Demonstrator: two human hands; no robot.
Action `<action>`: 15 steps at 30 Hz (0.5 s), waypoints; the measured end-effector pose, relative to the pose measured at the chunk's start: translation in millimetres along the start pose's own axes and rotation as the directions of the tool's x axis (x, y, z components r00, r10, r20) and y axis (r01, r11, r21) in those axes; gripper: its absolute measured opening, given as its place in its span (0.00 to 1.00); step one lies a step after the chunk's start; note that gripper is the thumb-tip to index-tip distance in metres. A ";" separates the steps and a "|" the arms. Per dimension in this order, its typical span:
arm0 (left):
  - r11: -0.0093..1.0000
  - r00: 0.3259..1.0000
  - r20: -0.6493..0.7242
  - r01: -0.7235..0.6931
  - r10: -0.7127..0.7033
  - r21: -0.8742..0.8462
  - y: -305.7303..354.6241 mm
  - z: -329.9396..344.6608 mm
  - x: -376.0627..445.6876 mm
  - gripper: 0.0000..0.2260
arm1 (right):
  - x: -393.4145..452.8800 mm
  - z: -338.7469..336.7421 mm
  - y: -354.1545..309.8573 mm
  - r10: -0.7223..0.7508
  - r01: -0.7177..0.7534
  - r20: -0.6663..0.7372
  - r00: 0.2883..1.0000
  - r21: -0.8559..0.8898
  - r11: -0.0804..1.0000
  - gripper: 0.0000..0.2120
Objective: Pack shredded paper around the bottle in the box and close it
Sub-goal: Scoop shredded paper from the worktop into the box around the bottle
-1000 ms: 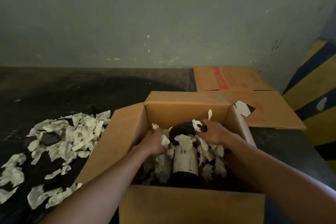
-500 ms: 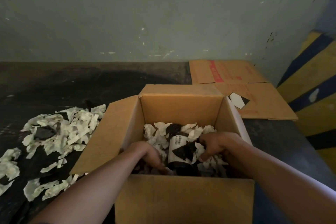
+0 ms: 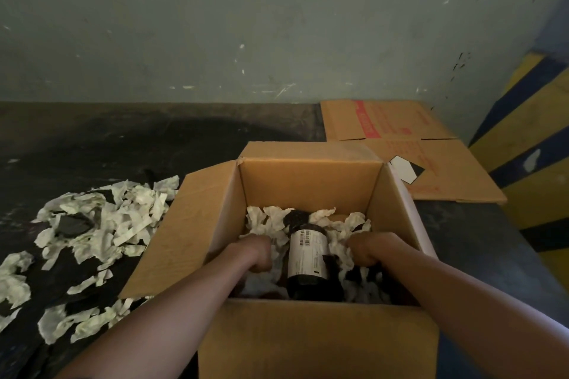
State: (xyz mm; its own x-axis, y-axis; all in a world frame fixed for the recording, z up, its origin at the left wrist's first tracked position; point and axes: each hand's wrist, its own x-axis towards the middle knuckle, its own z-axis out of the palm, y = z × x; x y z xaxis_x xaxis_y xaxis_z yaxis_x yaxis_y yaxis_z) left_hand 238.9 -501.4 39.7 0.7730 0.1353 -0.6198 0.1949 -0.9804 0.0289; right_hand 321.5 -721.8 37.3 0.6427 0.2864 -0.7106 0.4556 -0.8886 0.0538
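Loose shredded paper (image 3: 101,224) is lying on the dark worktop (image 3: 92,148), left of the open box (image 3: 308,341). Inside, the left hand (image 3: 257,252) and the right hand (image 3: 368,248) are curling down into the paper on either side of the dark bottle (image 3: 309,258), though whether they are gripping any is unclear. Flattened cardboard (image 3: 431,144) is lying far right.

This looks like a warehouse or packing area. A scuffed, grey-green painted wall (image 3: 246,24) rises behind a dark, worn counter (image 3: 107,144); at the right runs a yellow-and-dark-blue striped hazard barrier (image 3: 535,144); a flattened brown cardboard carton with red print (image 3: 400,138) lies beside an open brown cardboard box (image 3: 308,181).
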 end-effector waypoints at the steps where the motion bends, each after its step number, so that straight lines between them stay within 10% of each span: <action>1: 1.000 1.000 0.012 0.000 0.000 0.000 -0.4 -0.3 4.1 0.19 | 2.5 0.2 -0.2 0.020 -0.019 -0.021 1.000 0.033 0.999 0.22; 8: 0.988 0.994 -0.102 0.033 -0.049 -0.149 -9.3 -7.6 31.4 0.22 | 29.9 -19.2 7.7 0.166 0.150 -0.472 0.866 0.561 0.814 0.14; 11: 0.961 0.976 -0.188 0.056 -0.110 -0.269 -12.3 -16.3 35.9 0.28 | 30.5 -34.2 11.0 0.160 0.299 -0.532 0.831 0.671 0.678 0.23; 15: 0.945 0.985 -0.013 0.161 -0.172 -0.285 -4.3 -18.6 47.4 0.37 | 37.5 -39.3 12.9 0.185 0.191 -0.480 0.858 0.631 0.752 0.22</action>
State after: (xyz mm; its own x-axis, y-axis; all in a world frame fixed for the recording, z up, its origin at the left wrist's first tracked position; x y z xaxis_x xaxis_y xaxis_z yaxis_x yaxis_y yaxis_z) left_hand 285.9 -488.1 24.8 0.7359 0.3033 -0.6054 0.4807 -0.8637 0.1515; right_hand 375.7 -708.5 38.9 0.9309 0.2536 -0.2628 0.0768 -0.8395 -0.5379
